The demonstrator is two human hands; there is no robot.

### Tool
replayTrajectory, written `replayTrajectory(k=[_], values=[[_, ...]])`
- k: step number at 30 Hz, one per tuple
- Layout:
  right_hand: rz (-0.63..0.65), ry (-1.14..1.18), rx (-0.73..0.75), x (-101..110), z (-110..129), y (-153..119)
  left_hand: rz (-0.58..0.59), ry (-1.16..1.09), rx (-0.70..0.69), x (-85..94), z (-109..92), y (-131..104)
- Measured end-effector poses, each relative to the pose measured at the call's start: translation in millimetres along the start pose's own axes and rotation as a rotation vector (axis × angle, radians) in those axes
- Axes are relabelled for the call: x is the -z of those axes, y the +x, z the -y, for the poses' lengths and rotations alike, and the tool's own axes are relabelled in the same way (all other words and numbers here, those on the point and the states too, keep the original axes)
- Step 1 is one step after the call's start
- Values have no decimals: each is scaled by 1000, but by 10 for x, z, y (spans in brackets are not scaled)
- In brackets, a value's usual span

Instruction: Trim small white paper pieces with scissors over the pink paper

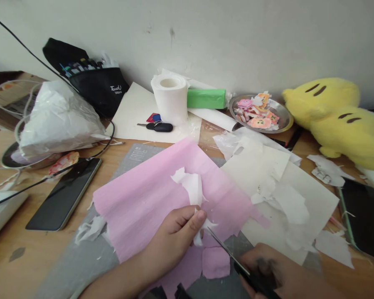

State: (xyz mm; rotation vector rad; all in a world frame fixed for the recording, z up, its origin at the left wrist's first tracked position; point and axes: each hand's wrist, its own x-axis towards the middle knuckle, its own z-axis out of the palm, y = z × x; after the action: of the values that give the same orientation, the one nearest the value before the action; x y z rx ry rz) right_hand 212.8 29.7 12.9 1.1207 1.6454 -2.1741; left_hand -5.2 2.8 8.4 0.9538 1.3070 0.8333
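My left hand [177, 232] pinches a torn piece of white paper [191, 187] between thumb and fingers, over a large pink sheet [143, 195]. My right hand [264, 265] is closed around the black handles of a pair of scissors [227, 251]. The scissor blades point up and left, their tips close beside the white paper. Whether they touch it is unclear. A small pink rounded square [216, 263] lies below the blades, on the grey cutting mat [112, 249] under the pink sheet.
Phones lie left [65, 195] and right [363, 216]. Behind stand a paper roll [171, 97], car key [159, 126], green roll [206, 99] and metal bowl of cutouts [258, 114]. Yellow plush toys [345, 120] sit right, a plastic bag [57, 118] left. Paper sheets [314, 195] overlap at right.
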Motion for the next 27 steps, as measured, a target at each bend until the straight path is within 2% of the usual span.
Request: replayTrajectory(k=[3,7,13,16,19,23,27], values=[[-16,23,-18,-4,-112,26,6,15,-20,-1,-20,-1],[-39,1,-43,17,-138,36,-1,-19,-2,14,11,13],[-45,-66,-55,30,-54,30,-199,-426,66,71,125,82],[-51,-43,-82,27,10,17,-213,-540,31,70,131,106],[-33,-59,-69,33,49,-8,-190,-535,52,51,121,102],[-18,-62,92,41,60,-33,-182,-409,102,36,121,65],[-64,-50,6,-18,83,-8,-141,-283,80,14,103,25]])
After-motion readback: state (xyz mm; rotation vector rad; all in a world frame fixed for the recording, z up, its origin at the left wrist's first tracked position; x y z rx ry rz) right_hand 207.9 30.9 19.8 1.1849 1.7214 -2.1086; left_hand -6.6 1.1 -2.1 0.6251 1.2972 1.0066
